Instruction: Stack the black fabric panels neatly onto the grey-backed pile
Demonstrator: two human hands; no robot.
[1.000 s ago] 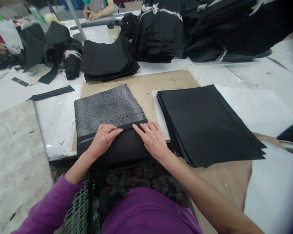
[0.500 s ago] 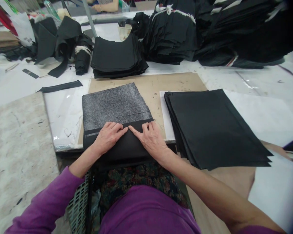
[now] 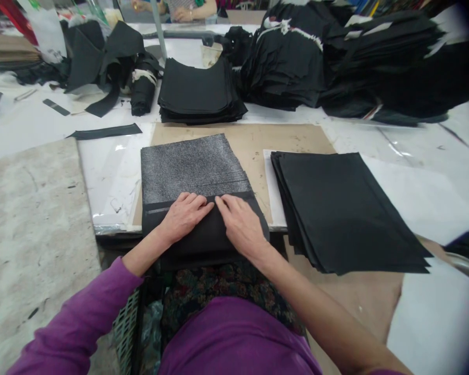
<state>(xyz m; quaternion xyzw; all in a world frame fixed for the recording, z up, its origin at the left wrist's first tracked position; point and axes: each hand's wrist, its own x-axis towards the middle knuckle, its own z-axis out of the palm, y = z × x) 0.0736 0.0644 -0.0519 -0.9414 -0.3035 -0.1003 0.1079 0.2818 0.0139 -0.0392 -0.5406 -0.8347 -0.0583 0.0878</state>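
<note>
A pile of black sheets [image 3: 191, 161] with speckled grey upper faces lies before me, the near part of the top piece being plain black. Across it runs a narrow folded black strip [image 3: 234, 196]. My left hand [image 3: 185, 214] rests on the fold, its fingers curled and pressed down onto the black sheet, thumb pointing right. My right hand [image 3: 242, 224] lies over the same fold, fingers fairly straight and close together, their tips near the left thumb. The sheet's near edge hangs over the table's front edge. What lies under both palms is hidden.
A stack of plain black sheets [image 3: 347, 208] lies to the right. Behind stand a curved-edge black stack [image 3: 197, 91] and tied black bundles [image 3: 289, 62]. A pale board [image 3: 31, 219] is at left, a green crate [image 3: 125, 325] below. Another person's arm [image 3: 195, 11] shows at the back.
The right hand's fingers have straightened and come together along the fold; before, the index pointed out alone with the others curled. The left hand keeps its pose. The view has shifted slightly.
</note>
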